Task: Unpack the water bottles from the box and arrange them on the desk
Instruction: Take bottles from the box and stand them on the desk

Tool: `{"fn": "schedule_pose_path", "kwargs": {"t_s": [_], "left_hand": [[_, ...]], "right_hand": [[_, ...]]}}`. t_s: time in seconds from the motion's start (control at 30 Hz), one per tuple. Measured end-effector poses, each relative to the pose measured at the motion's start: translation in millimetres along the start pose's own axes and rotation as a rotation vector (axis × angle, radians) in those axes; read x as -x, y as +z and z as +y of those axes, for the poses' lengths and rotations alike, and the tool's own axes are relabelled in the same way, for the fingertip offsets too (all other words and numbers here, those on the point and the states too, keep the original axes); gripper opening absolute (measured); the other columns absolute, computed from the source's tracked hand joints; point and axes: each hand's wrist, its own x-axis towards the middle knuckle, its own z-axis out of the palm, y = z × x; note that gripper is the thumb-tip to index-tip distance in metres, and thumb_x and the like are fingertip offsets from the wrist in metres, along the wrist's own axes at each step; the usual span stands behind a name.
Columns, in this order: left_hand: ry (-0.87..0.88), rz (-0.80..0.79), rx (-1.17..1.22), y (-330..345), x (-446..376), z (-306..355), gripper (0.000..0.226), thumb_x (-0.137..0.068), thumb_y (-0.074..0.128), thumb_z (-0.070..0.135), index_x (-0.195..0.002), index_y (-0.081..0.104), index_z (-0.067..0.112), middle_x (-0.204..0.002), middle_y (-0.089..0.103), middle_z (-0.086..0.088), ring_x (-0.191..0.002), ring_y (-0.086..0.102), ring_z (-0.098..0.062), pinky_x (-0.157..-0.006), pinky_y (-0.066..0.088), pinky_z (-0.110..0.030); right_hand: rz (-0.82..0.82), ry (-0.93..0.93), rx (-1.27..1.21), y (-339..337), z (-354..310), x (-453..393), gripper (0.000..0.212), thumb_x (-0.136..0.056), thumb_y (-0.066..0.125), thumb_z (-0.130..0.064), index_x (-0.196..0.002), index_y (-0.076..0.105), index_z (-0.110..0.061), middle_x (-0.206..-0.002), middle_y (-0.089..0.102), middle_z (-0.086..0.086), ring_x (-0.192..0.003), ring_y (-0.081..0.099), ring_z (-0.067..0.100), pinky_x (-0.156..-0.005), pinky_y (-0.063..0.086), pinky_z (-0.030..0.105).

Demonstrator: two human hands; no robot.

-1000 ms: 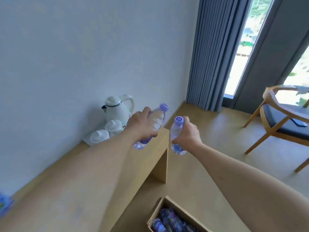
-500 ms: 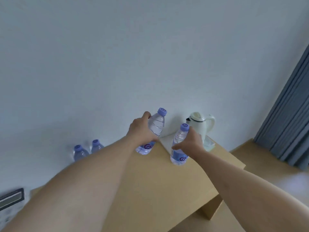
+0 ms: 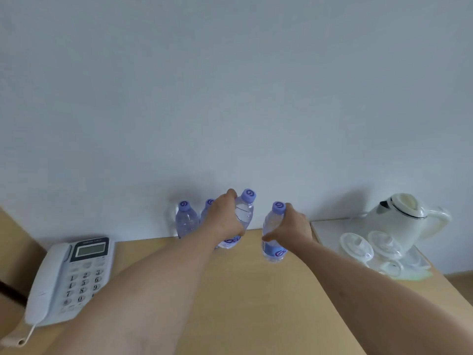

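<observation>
My left hand (image 3: 225, 221) grips a clear water bottle (image 3: 244, 213) with a purple cap, held upright near the wall over the wooden desk (image 3: 243, 303). My right hand (image 3: 291, 230) grips a second bottle (image 3: 272, 234), upright, to the right of the first and slightly nearer me. Two more bottles stand against the wall: one (image 3: 186, 222) in plain sight, the other (image 3: 207, 208) mostly hidden behind my left hand. The box is out of view.
A white desk phone (image 3: 66, 280) lies on the desk's left part. At the right, a white kettle (image 3: 407, 219) and upturned glass cups (image 3: 368, 247) sit on a white tray (image 3: 327, 229). A plain wall runs behind the desk.
The view has swung left from the floor and box to the desk. Both hands have carried their bottles leftward toward the two standing bottles at the wall.
</observation>
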Motion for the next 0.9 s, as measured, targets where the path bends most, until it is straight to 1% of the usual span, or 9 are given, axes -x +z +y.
{"fn": "schedule_pose_path", "kwargs": {"t_s": [0.1, 0.2, 0.37, 0.43, 0.53, 0.63, 0.7, 0.8, 0.9], "left_hand": [[-0.045, -0.038, -0.029, 21.1, -13.2, -6.7, 0.053, -0.060, 0.073, 0.017, -0.101, 0.041, 0.021, -0.077, 0.050, 0.010, -0.073, 0.056, -0.018, -0.050, 0.035, -0.021], [-0.093, -0.081, -0.014, 41.3, -25.2, -7.8, 0.057, -0.062, 0.076, 0.010, -0.108, 0.043, 0.018, -0.083, 0.056, 0.000, -0.081, 0.061, -0.025, -0.061, 0.048, -0.030], [-0.114, -0.128, -0.027, 65.8, -34.4, -14.5, 0.049, -0.063, 0.069, 0.005, -0.095, 0.036, 0.022, -0.070, 0.046, 0.006, -0.077, 0.059, -0.027, -0.057, 0.038, -0.030], [-0.131, -0.117, 0.004, 71.2, -37.0, -18.4, 0.045, -0.064, 0.068, 0.006, -0.095, 0.040, 0.022, -0.076, 0.051, 0.004, -0.079, 0.056, -0.024, -0.060, 0.038, -0.029], [-0.158, -0.067, 0.076, 72.0, -45.2, -15.2, 0.040, -0.065, 0.068, 0.010, -0.099, 0.051, 0.019, -0.091, 0.063, 0.001, -0.082, 0.058, -0.022, -0.068, 0.048, -0.032], [-0.146, -0.016, 0.103, 60.0, -59.8, -5.5, 0.038, -0.064, 0.066, 0.006, -0.095, 0.053, 0.024, -0.089, 0.062, 0.003, -0.080, 0.059, -0.022, -0.068, 0.052, -0.034], [-0.050, -0.041, -0.006, 49.3, -68.2, -1.5, 0.035, -0.066, 0.060, 0.000, -0.096, 0.058, 0.018, -0.090, 0.062, -0.002, -0.080, 0.056, -0.024, -0.065, 0.047, -0.032], [0.042, -0.085, -0.146, 36.3, -72.3, -4.1, 0.030, -0.069, 0.054, -0.003, -0.094, 0.061, 0.012, -0.087, 0.057, -0.004, -0.079, 0.052, -0.024, -0.061, 0.033, -0.028], [0.045, -0.057, -0.141, 31.9, -69.4, -9.7, 0.030, -0.069, 0.050, -0.005, -0.092, 0.061, 0.011, -0.080, 0.050, 0.000, -0.075, 0.048, -0.023, -0.057, 0.027, -0.026]], "right_hand": [[-0.056, -0.057, 0.055, 15.7, 1.5, -21.0, 0.076, -0.043, 0.090, -0.040, -0.102, 0.043, -0.029, -0.080, 0.054, -0.011, -0.077, 0.061, 0.018, -0.060, 0.050, 0.028], [-0.102, -0.064, 0.007, 28.2, 8.7, -39.9, 0.076, -0.043, 0.090, -0.034, -0.103, 0.045, -0.028, -0.080, 0.052, -0.012, -0.074, 0.059, 0.014, -0.054, 0.046, 0.025], [-0.145, -0.059, -0.066, 50.2, 23.0, -60.1, 0.068, -0.046, 0.090, -0.023, -0.098, 0.045, -0.021, -0.078, 0.052, -0.010, -0.066, 0.051, 0.002, -0.047, 0.039, 0.021], [-0.149, -0.062, -0.097, 56.0, 26.0, -65.6, 0.066, -0.048, 0.090, -0.020, -0.097, 0.046, -0.021, -0.080, 0.054, -0.009, -0.068, 0.053, 0.004, -0.049, 0.040, 0.022], [-0.142, -0.083, -0.108, 58.7, 26.5, -74.0, 0.064, -0.049, 0.091, -0.019, -0.097, 0.048, -0.020, -0.088, 0.056, -0.006, -0.078, 0.056, 0.015, -0.060, 0.043, 0.025], [-0.132, -0.094, -0.133, 61.9, 25.1, -78.0, 0.064, -0.051, 0.091, -0.018, -0.099, 0.049, -0.019, -0.096, 0.054, -0.003, -0.087, 0.053, 0.017, -0.067, 0.041, 0.026], [-0.129, -0.108, -0.132, 65.9, 22.1, -77.3, 0.066, -0.053, 0.090, -0.015, -0.105, 0.049, -0.016, -0.103, 0.052, 0.001, -0.092, 0.052, 0.019, -0.070, 0.039, 0.026], [-0.171, -0.070, -0.119, 68.9, 17.1, -77.4, 0.074, -0.057, 0.088, -0.010, -0.114, 0.042, -0.012, -0.109, 0.046, 0.005, -0.089, 0.048, 0.020, -0.070, 0.039, 0.027], [-0.223, -0.024, -0.006, 64.6, 18.5, -79.6, 0.069, -0.059, 0.091, -0.020, -0.102, 0.038, -0.014, -0.104, 0.046, 0.005, -0.085, 0.047, 0.021, -0.068, 0.040, 0.029]]}}
